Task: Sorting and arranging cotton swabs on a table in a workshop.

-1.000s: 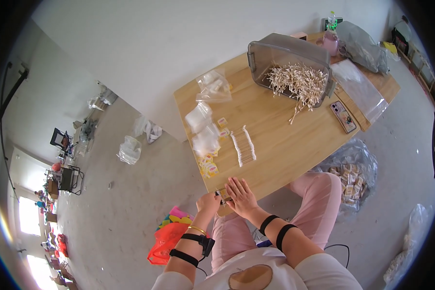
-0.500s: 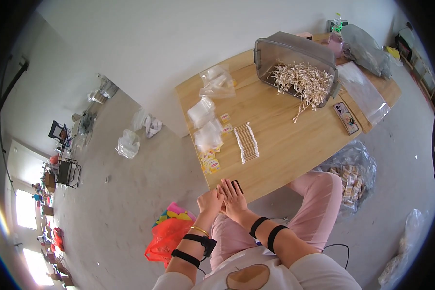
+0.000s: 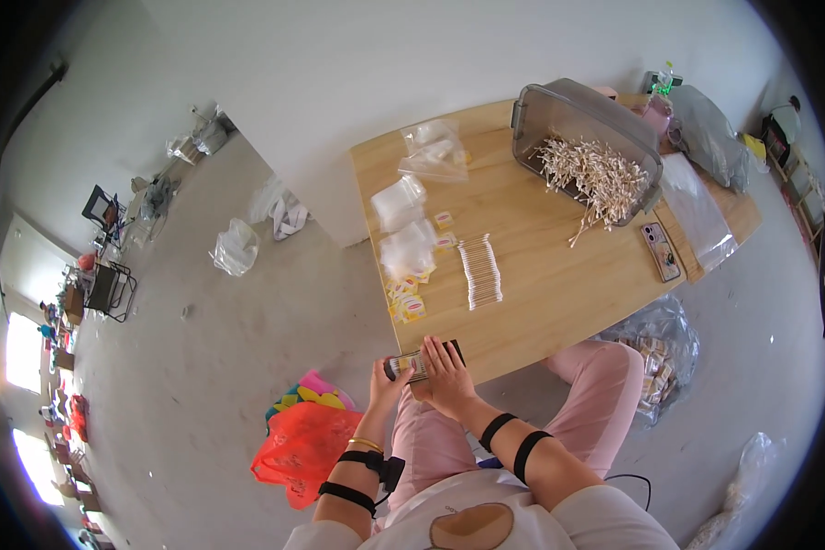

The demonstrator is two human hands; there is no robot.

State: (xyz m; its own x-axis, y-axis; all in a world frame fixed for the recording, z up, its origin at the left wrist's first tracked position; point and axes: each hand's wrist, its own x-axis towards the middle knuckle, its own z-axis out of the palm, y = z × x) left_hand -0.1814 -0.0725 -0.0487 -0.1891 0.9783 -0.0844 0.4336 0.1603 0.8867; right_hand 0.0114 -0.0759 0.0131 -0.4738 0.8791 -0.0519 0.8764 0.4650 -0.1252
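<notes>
At the table's near left corner, my left hand (image 3: 388, 385) is closed around one end of a dark rectangular object with a pale printed side (image 3: 401, 366). I cannot make out its kind. My right hand (image 3: 448, 378) lies on its other end, fingers stretched out flat, and a black end shows past the fingertips. Beyond the hands, a row of cotton swabs (image 3: 481, 272) is lined up side by side on the wooden table (image 3: 541, 312). Small yellow-and-white cards (image 3: 407, 302) and clear plastic bags (image 3: 407, 247) lie along the left edge.
A grey plastic bin (image 3: 582, 105) lies tipped, loose swabs (image 3: 596, 179) spilling from it. A phone (image 3: 660, 252) and a clear sheet (image 3: 701, 206) rest at the right. Below stand a bag of packets (image 3: 655, 367) and a red plastic bag (image 3: 307, 449).
My left hand has moved slightly left and down, uncovering the object's printed side. My right hand stays flat at the table corner. The whole view has shifted a little.
</notes>
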